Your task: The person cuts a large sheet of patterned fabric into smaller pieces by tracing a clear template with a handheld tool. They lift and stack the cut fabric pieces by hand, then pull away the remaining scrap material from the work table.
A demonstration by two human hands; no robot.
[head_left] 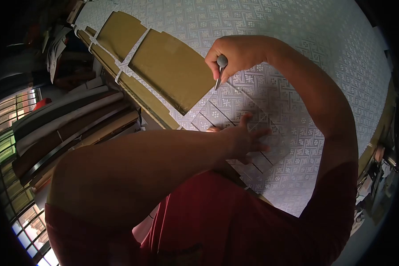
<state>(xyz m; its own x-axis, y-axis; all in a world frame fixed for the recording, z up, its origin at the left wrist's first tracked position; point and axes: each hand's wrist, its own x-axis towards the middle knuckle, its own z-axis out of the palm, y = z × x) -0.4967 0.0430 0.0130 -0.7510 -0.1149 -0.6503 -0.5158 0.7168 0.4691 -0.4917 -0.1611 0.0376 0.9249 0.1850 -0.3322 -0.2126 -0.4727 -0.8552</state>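
My right hand [241,53] is closed around a slim pointed tool [222,61] with a dark rounded end. The tool's tip points down at the pale patterned fabric [314,44], near the upper corner of a clear template [270,153] marked with dark parallel lines or slots. With fingers spread, my left hand [248,138] lies over the template and partly hides it. Just left of the tool tip is the edge of a tan card panel [173,62], which has white strips across it.
More tan panels [119,33] lie at the upper left, along the table edge. Rolls of material [71,119] are stacked beside the table at the left, near a barred window [13,155]. Assorted items sit beyond the right edge.
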